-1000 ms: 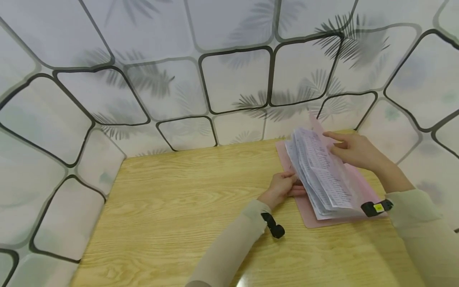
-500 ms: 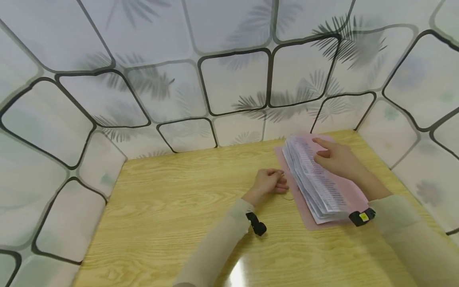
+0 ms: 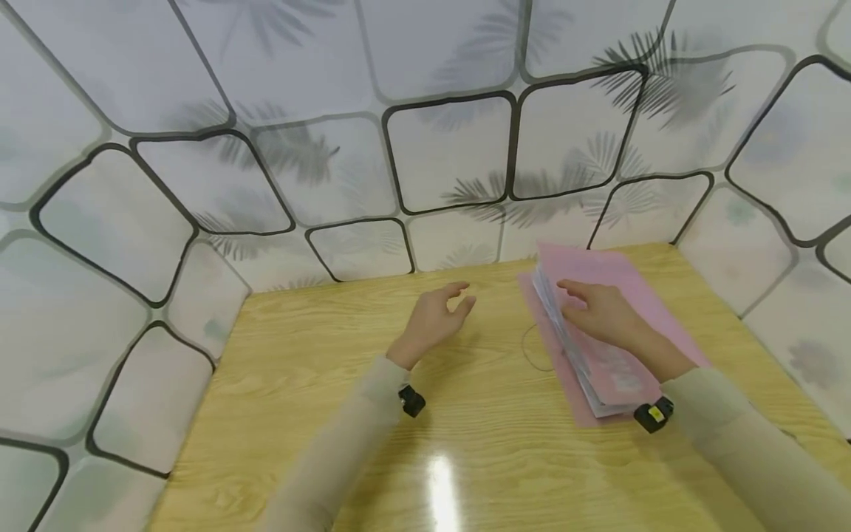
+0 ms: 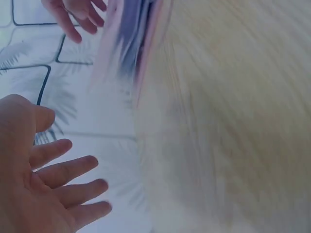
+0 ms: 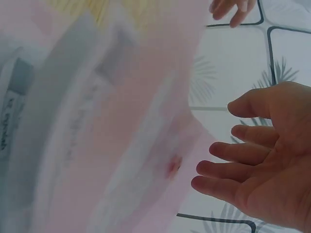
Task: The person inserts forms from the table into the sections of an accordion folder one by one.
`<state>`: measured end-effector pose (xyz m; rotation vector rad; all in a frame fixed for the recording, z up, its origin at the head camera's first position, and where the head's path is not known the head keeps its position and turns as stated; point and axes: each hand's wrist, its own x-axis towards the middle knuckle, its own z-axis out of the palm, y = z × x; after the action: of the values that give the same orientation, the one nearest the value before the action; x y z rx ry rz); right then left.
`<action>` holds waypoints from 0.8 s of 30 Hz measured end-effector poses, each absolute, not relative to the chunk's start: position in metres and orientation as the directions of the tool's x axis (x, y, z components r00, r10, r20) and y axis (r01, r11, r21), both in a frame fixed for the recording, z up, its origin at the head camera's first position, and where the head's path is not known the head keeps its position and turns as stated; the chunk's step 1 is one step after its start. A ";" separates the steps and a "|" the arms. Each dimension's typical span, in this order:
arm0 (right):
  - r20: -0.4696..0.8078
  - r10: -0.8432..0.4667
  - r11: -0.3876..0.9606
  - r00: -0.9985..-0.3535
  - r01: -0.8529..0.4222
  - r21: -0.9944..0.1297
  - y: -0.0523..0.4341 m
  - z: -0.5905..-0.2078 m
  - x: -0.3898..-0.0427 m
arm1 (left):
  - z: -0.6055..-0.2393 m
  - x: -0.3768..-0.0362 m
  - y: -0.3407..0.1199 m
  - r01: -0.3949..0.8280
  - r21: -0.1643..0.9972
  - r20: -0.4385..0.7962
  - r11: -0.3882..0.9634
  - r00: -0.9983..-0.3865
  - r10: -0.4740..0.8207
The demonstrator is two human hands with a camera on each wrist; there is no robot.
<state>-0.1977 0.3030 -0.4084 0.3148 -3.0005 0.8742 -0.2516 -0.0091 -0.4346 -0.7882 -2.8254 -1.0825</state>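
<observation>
Right hand: fingers straight, spread, palm down on the top cover of the pink plastic folder, gripping nothing. Folder lies nearly closed at the right rear of the pale wooden table, white printed sheets showing along its near edge. Left hand: open, fingers relaxed, holding nothing, above the table well left of the folder. White leaf-patterned panels enclose the table.

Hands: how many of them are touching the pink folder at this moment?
1. The right hand rests with straight fingers on the pink folder at the right of the wooden table. The left hand is open above the table, apart from the folder.
</observation>
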 end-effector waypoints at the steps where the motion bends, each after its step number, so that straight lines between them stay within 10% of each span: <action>1: 0.050 -0.191 0.822 -0.980 -0.187 -0.538 0.302 -0.407 -0.199 | -0.432 -0.253 -0.015 0.479 0.568 0.199 0.669 -0.869 0.453; 11: 0.048 -0.264 0.838 -0.963 -0.254 -0.483 0.294 -0.396 -0.225 | -0.419 -0.272 -0.069 0.429 0.169 0.209 0.887 -0.895 0.393; 24: 0.042 -0.191 0.937 -0.981 -0.195 -0.291 0.255 -0.395 -0.247 | -0.411 -0.273 -0.096 0.361 0.172 0.209 0.917 -0.923 0.324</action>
<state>-0.2475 0.2553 -0.3954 0.3064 -3.0781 0.4652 -0.2727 -0.0962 -0.4113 -0.5228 -2.9015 -0.3092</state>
